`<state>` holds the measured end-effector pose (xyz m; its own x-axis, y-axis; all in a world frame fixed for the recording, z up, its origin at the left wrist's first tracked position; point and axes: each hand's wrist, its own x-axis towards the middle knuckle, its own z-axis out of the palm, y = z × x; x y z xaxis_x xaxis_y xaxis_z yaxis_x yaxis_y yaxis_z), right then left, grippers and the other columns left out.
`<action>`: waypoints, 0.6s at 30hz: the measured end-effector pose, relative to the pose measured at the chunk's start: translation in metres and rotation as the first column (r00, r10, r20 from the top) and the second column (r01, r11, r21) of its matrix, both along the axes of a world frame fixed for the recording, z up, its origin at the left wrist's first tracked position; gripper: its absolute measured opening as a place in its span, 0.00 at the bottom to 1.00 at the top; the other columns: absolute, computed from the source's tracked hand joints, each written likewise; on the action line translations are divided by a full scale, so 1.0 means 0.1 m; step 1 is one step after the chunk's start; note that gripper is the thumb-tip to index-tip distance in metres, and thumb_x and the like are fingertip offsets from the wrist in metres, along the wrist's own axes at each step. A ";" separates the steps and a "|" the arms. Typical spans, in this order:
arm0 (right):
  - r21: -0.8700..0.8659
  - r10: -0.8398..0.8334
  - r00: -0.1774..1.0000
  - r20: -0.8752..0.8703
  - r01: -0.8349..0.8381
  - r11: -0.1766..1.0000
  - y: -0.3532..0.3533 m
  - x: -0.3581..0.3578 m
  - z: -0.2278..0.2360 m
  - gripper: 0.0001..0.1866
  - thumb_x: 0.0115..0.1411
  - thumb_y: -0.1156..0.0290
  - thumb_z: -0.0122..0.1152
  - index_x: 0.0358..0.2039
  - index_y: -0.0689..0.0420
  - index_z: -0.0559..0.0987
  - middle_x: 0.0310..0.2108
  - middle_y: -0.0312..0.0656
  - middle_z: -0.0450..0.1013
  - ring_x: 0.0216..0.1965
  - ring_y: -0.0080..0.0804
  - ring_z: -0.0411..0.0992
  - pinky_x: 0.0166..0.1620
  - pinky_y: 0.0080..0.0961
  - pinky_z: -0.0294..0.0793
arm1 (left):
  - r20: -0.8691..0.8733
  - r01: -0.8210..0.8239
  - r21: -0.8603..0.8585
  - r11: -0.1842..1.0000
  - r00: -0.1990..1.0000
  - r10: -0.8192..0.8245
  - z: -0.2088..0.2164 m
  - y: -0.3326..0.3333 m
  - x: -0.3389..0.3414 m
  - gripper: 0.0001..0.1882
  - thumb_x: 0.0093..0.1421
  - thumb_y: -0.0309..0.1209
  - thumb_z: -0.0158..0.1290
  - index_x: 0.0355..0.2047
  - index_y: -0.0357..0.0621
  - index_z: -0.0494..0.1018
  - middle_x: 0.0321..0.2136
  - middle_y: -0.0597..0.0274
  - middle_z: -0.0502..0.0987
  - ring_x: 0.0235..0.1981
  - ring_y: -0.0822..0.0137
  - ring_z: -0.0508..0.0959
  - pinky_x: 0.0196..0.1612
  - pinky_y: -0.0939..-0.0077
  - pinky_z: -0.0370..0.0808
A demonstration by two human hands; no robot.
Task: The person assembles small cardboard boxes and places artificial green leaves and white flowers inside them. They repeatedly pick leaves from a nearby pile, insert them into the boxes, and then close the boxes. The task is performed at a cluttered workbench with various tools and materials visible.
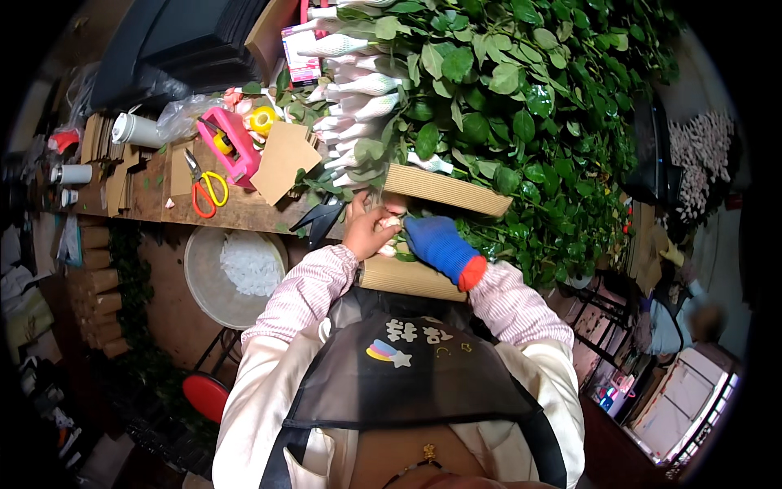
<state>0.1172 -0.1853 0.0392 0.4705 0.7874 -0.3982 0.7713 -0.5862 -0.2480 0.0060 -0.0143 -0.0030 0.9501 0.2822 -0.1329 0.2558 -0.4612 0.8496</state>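
Observation:
My bare left hand [368, 231] is closed, its thumb and fingers pinched at a pale flower bud [393, 222]. Close on its right, my right hand [436, 243] wears a blue knit glove with an orange cuff. Its fingers curl inward beside the buds, and whatever they hold is hidden. Another pale bud [388, 251] lies just below. A tan corrugated cardboard sheet [448, 191] sits beyond my hands, and a second corrugated piece [411, 277] lies nearer my body. Leafy green stems [521, 106] spread behind and to the right.
Several net-sleeved white buds [358, 102] are stacked at the back. On the wooden table [147, 196] lie scissors [205, 191], a pink tape dispenser [230, 147], cardboard pieces [285, 159] and a white cup [134, 129]. A bucket [199, 281] and red stool [204, 397] stand below left.

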 end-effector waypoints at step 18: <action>0.060 -0.058 0.988 -0.146 0.067 0.996 -0.06 0.25 -0.24 0.21 0.65 0.51 0.54 0.54 0.45 0.77 0.51 0.51 0.77 0.50 0.51 0.76 0.55 0.48 0.73 | 0.045 -0.022 0.038 0.999 0.999 0.020 -0.11 0.01 -0.01 0.38 0.51 0.42 0.69 0.58 0.43 0.67 0.58 0.44 0.64 0.60 0.44 0.61 0.66 0.56 0.58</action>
